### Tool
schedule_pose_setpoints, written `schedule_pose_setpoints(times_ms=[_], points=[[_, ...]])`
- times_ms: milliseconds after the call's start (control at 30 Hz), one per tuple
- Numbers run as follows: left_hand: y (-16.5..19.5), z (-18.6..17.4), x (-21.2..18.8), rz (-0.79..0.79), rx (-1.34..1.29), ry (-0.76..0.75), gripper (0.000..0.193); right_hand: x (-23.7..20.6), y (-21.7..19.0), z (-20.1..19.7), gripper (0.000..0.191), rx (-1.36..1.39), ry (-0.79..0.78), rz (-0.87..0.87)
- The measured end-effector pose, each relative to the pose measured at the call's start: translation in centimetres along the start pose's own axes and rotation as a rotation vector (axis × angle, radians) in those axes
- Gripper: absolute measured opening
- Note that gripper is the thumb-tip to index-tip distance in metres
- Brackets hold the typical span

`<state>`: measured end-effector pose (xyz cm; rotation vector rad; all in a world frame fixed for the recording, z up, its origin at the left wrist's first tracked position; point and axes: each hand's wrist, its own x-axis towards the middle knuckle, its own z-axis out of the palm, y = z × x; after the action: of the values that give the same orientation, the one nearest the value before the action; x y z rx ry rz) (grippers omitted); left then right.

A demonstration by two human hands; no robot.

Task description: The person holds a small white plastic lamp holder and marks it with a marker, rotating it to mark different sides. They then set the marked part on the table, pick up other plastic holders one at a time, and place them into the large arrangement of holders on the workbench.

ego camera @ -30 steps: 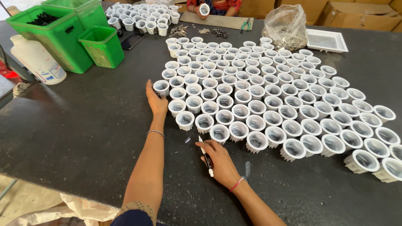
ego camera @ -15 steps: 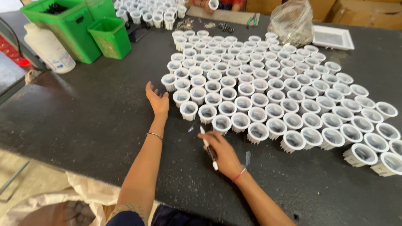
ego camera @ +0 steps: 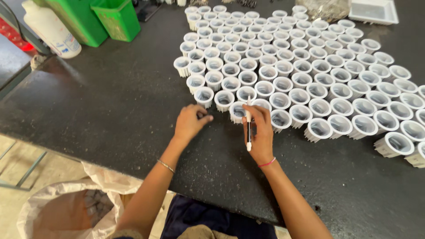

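Several white ribbed round cups (ego camera: pixel 305 66) stand packed in rows on the black table (ego camera: pixel 110 110). My right hand (ego camera: pixel 260 135) grips a slim white pen-like tool (ego camera: pixel 249 129) that lies along my fingers, tip toward me. Its fingers rest on the nearest cup (ego camera: pixel 238 111) at the cluster's front edge. My left hand (ego camera: pixel 189 122) sits on the table just left of that cup, fingers curled with the tips pinched together. I cannot tell whether anything small is between them.
Two green bins (ego camera: pixel 116 17) and a white plastic bottle (ego camera: pixel 51 28) stand at the far left. A white tray (ego camera: pixel 374 11) and a clear plastic bag (ego camera: pixel 323 5) lie at the far right. A pale sack (ego camera: pixel 71 208) sits below the table's near edge.
The view has dropped closer to the table. My left hand left the cluster's side and curled shut near the front cup. My right hand rose onto that cup with the tool.
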<state>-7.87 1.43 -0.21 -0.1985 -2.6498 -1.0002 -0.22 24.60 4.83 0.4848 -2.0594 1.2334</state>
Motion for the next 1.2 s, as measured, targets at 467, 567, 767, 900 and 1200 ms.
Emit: schedule_pose_setpoints(times_ms=[467, 567, 767, 900, 1200], points=[[2.6, -1.7, -2.9, 0.033, 0.021, -0.15, 0.028, -0.1, 0.2, -2.3, 0.054, -0.017, -0.318, -0.067], [4.0, -2.5, -2.7, 0.096, -0.018, -0.115, 0.037, -0.5, 0.6, -3.9, 0.057, -0.108, -0.402, -0.128], [6.0, -2.6, 1.7, 0.169, -0.239, 0.132, 0.03, -1.9, 1.3, -4.5, 0.058, -0.216, -0.567, -0.229], [3.2, -2.3, 5.8, 0.104, -0.371, 0.377, 0.027, -3.3, 1.3, -3.7, 0.054, -0.16, -0.582, -0.283], [-8.6, 0.1, 7.8, -0.215, -0.741, 0.519, 0.025, -4.6, 0.5, -3.7, 0.054, -0.083, -0.699, -0.158]])
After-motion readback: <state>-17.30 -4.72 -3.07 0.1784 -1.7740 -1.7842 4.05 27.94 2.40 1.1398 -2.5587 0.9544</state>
